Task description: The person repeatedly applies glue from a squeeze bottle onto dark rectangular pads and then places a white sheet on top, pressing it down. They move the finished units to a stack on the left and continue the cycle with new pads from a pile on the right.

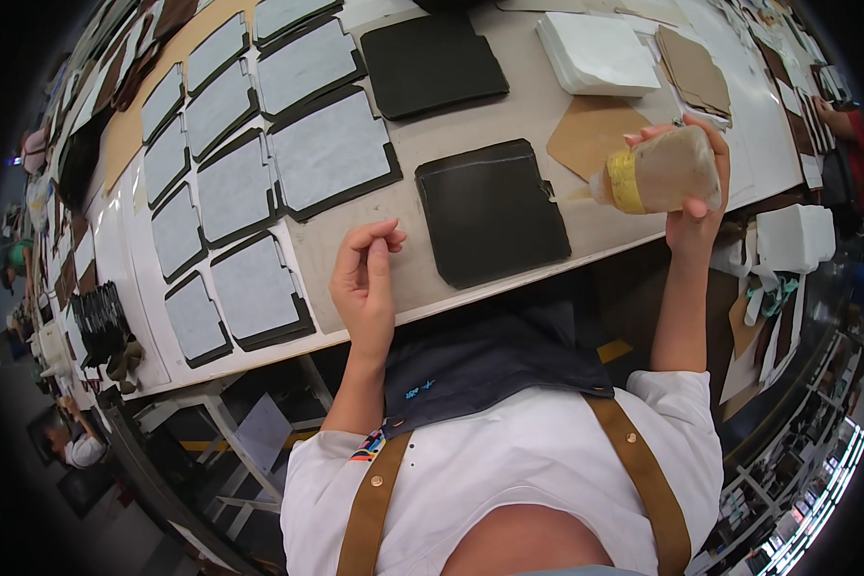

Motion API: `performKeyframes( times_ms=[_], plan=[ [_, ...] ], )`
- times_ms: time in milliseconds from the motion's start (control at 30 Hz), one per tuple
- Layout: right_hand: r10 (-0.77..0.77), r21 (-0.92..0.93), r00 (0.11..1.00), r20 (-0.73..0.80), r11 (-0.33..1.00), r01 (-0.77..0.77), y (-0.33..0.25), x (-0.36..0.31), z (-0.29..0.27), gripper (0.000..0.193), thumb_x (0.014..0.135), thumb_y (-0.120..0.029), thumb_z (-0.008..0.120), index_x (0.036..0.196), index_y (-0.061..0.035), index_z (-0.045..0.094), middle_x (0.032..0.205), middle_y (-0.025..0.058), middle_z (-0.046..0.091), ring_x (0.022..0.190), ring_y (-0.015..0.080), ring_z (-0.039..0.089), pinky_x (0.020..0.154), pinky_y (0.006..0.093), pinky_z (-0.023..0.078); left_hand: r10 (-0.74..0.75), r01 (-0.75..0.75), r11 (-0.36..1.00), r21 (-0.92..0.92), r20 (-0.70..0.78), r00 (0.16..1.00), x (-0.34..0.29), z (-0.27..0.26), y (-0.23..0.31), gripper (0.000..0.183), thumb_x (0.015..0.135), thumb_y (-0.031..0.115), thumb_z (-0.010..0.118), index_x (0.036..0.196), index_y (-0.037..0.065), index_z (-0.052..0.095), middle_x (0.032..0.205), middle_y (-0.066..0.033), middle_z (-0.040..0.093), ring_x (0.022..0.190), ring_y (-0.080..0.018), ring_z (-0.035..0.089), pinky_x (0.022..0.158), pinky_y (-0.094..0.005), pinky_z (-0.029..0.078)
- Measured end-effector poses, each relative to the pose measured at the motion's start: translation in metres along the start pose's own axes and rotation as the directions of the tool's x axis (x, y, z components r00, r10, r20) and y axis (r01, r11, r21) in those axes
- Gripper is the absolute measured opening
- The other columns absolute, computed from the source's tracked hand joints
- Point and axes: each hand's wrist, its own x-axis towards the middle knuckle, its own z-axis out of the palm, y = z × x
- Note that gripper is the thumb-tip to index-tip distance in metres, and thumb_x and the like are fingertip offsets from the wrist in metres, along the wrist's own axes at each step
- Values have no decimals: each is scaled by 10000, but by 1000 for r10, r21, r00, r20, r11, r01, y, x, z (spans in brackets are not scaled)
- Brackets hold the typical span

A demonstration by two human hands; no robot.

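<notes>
My right hand (pixel 698 197) is wrapped round a squeeze bottle (pixel 664 175), cloudy and translucent with yellow tape about its neck. The bottle lies tilted on its side, its thin nozzle pointing left at the notched right edge of a black flat panel (pixel 494 213). Whether the tip touches the panel I cannot tell. Left of that panel, my left hand (pixel 365 274) hovers with its fingers curled in and the thumb against them; nothing shows in it. Another black panel (pixel 432 67) lies farther back on the table.
Rows of black pieces with pale grey sheets (pixel 331 154) cover the table's left side. At the back right are a white stack (pixel 597 53), brown card pieces (pixel 693 69) and a tan sheet (pixel 590 130). The table's front edge (pixel 480 296) runs before my apron. People work at both sides.
</notes>
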Motion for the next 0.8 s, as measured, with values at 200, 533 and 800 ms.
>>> performKeyframes(
  times_ms=[200,533,800],
  plan=[
    [25,8,1000,5,1000,-25,0,-11,-7,1148,635,-753,770,1409,3,385,1162,227,637,1075,365,670,961,490,541,4,-4,1000,20,-11,1000,-1,1,0,212,1032,29,497,1157,-26,658,1023,-74,664,944,-125,609,894,-267,483],
    [45,60,999,-5,997,-45,2,-14,3,1158,623,-760,766,1399,10,384,1157,222,636,1067,366,674,957,488,547,8,-7,1000,25,-18,1000,0,1,0,215,1035,39,496,1160,-25,659,1021,-71,669,942,-122,612,893,-263,483],
    [72,74,997,6,995,-73,1,-23,-3,1171,614,-773,764,1398,8,383,1139,210,638,1037,356,684,944,487,552,6,-5,1000,25,-30,1000,-1,1,-1,214,1038,52,503,1163,-22,660,1013,-67,672,937,-118,610,889,-261,481]
  ],
)
